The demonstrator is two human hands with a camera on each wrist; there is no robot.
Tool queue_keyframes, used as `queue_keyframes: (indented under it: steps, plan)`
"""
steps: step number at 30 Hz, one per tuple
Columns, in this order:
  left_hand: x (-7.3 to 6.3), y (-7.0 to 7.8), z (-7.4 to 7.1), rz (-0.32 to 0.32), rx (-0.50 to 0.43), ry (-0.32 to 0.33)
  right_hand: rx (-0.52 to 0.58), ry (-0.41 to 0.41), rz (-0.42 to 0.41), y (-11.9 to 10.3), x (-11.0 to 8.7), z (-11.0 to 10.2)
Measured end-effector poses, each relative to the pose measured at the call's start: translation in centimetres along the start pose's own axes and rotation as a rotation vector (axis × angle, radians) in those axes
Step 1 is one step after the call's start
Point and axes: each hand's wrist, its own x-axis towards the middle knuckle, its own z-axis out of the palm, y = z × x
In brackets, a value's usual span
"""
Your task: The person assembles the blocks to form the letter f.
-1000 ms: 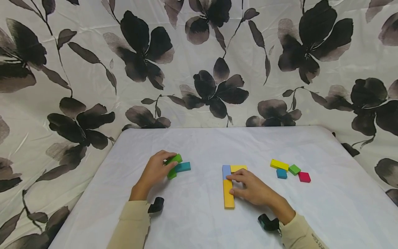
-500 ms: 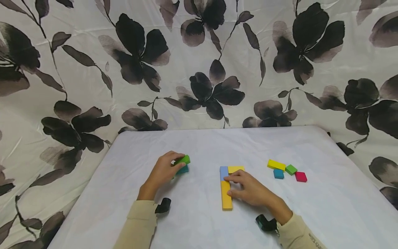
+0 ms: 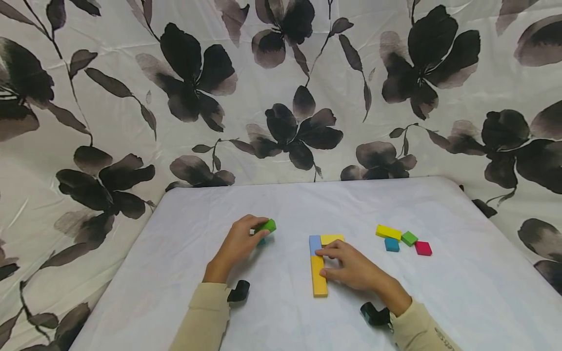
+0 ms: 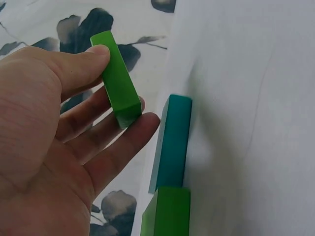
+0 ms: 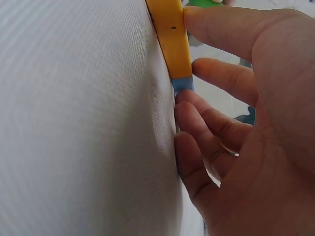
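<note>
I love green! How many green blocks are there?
3: a long green block in the left grip, second green block beside long teal block, third green block between yellow bar and red block. Others may be hidden.

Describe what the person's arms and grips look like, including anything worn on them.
The left sleeve and right sleeve are long and beige; the right bears dark lettering, too small to read surely. A black device sits at each cuff's inner side, left device and right device. The left grip and right grip wear no gloves.

Smooth, faintly glossy green block (image 4: pixel 119 81) and matt, woven white cloth (image 5: pixel 74 123)
</note>
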Motion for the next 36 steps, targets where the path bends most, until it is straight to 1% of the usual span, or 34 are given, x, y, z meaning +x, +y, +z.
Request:
queue_keyframes:
  steps: [7, 15, 20, 23, 30, 33, 36]
  plan:
    - [0.3, 0.6, 0.8, 0.062, -0.034, -0.017, -0.006, 0.003, 0.02, -0.2, 0.1, 0.0]
    - [0.6, 0.8, 1.6, 0.082, 0.009, -0.066, -0.002, 0.007, 0.031, -0.1, 0.0, 0.1]
    - [0.8, 1.2, 2.0, 0.109, 0.016, -0.089, -0.005, 0.007, 0.026, -0.1, 0.0, 0.1]
    - [1.0, 1.6, 2.4, 0.105, 0.028, -0.114, -0.008, 0.008, 0.023, -0.2, 0.0, 0.0]
    - [1.4, 2.4, 3.4, 0.105, 0.122, -0.21, -0.011, 0.015, 0.007, -0.2, 0.0, 0.0]
    - [1.4, 2.6, 3.8, 0.087, 0.166, -0.247, -0.009, 0.018, 0.005, 0.0, 0.0, 0.0]
    - [1.5, 2.8, 4.2, 0.058, 0.206, -0.266, -0.003, 0.018, 0.006, 0.0, 0.0, 0.1]
